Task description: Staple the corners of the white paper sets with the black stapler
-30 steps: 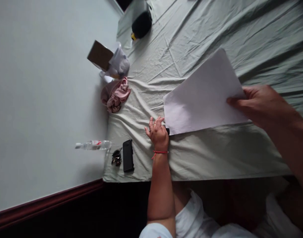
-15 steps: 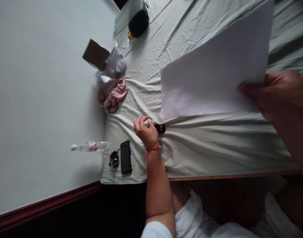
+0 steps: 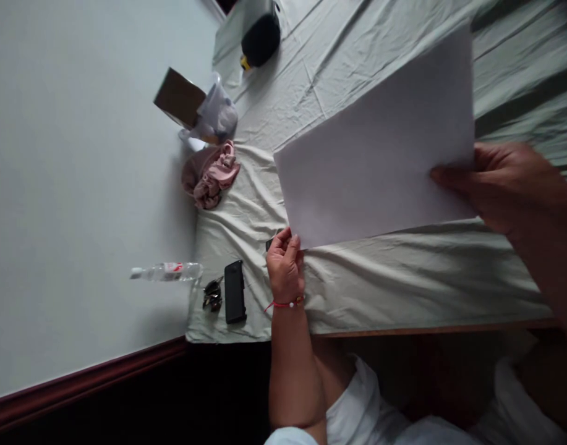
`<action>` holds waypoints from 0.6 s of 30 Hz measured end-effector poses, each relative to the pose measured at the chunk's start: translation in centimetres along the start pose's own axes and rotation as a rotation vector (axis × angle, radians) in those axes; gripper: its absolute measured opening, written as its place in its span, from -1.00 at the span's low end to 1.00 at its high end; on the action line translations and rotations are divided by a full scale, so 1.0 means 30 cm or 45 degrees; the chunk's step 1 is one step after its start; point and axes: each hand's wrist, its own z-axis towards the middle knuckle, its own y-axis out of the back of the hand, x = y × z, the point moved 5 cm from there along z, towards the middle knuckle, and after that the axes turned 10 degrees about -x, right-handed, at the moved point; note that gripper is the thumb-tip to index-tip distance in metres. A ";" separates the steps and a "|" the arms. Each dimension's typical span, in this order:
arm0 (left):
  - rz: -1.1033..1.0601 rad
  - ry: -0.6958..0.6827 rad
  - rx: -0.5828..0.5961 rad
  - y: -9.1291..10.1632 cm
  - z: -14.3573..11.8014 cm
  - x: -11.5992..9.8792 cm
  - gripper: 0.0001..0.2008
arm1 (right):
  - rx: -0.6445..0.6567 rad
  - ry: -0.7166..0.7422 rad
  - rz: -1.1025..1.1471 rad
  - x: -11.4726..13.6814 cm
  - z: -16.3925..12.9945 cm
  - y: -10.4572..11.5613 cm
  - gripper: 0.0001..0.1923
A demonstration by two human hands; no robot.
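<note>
Paper sheet [image 3: 376, 142], light and floppy; right hand [image 3: 501, 185] pinches its 3 o'clock edge; left hand [image 3: 285, 266] closes on its 7 o'clock corner.

Right hand [image 3: 506, 185] holds white paper sheet [image 3: 380, 148] over sheet-covered worktop [image 3: 404, 284]; left hand [image 3: 285, 269] pinches its near corner.

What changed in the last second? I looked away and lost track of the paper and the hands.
The right hand swung the paper up, then back down toward the left hand, which slid off the small black thing and now touches the paper's corner. Phone, keys, bottle and pink cloth stayed put.
</note>
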 end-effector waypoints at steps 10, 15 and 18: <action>0.025 -0.135 -0.040 -0.027 -0.003 0.009 -0.39 | -0.101 0.147 -0.096 0.027 -0.013 0.004 -0.91; 0.066 -0.089 0.063 -0.064 -0.040 0.003 -0.46 | -0.135 0.165 -0.087 0.057 -0.023 0.032 -0.84; 0.096 -0.134 0.032 -0.064 -0.032 0.010 -0.41 | -0.128 0.168 -0.065 0.056 -0.025 0.036 -0.87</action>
